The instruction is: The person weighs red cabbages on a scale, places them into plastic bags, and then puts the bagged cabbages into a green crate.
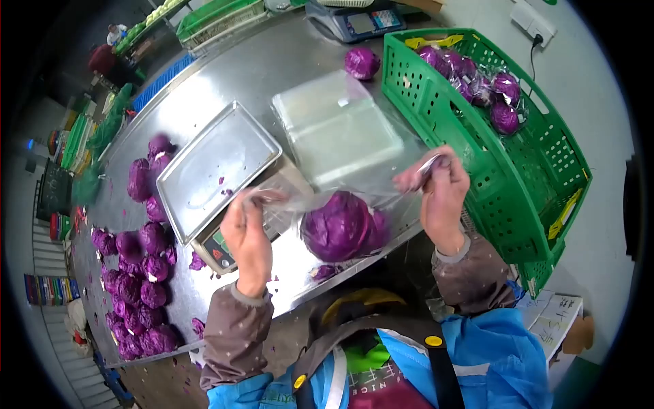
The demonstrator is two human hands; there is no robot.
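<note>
My left hand (pixel 246 235) pinches one upper corner of a clear plastic bag (pixel 310 202). The opposite corner is bunched in the closed fingers of my right hand (pixel 444 198). Between the hands, a purple cabbage (pixel 335 226) hangs in the bag near the table's front edge, and more purple shows at its right side. Beyond it lies a stack of flat clear bags (pixel 344 133). A scale with a metal tray (pixel 221 170) stands just past my left hand, with purple leaf scraps on it.
Loose purple cabbages (pixel 139 293) are heaped on the left of the metal table (pixel 204 88). One cabbage (pixel 362 63) sits at the back, near another scale (pixel 357 24). On the right, a green crate (pixel 470 177) holds several wrapped cabbages (pixel 505 117). People stand far off at upper left.
</note>
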